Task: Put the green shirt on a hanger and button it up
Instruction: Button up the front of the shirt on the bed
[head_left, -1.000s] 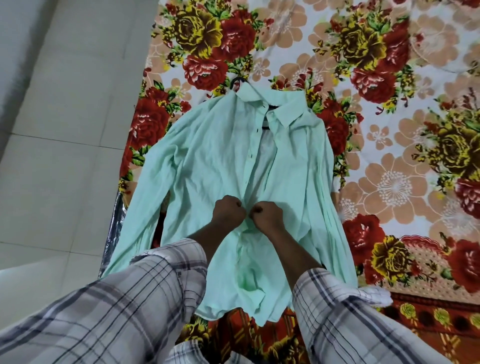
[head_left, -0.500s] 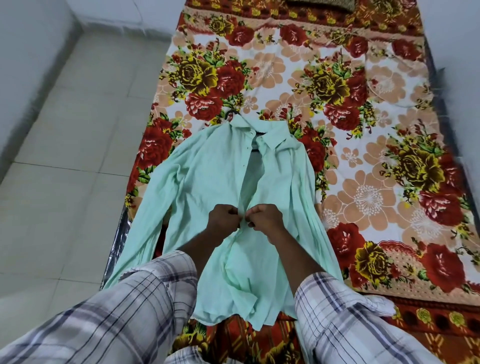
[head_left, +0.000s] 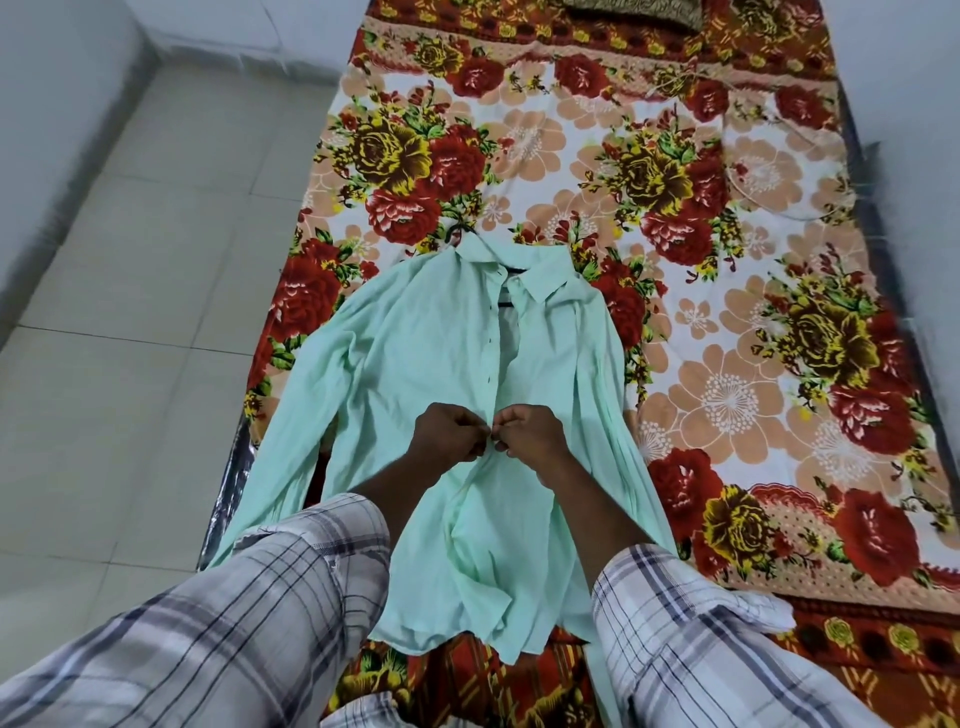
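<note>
The green shirt (head_left: 415, 374) lies face up on the bed with its collar away from me and its sleeves spread. A dark hanger (head_left: 456, 232) is inside it; only the hook by the collar and a bit of bar at the neck show. The front stands open from the collar down to my hands. My left hand (head_left: 451, 432) pinches the left placket edge at mid-chest. My right hand (head_left: 529, 432) pinches the right placket edge, fingertips meeting the left hand's. Whatever lies between the fingertips is hidden.
A floral bedsheet (head_left: 727, 322) in red, yellow and peach covers the bed. A dark patterned pillow (head_left: 639, 10) lies at the far end. Pale floor tiles (head_left: 130, 312) run along the left; a wall rises on the right. My plaid sleeves fill the bottom.
My head has tilted up, so more of the bed's far end shows. Both hands stay together on the plackets at mid-chest, with only small finger movements.
</note>
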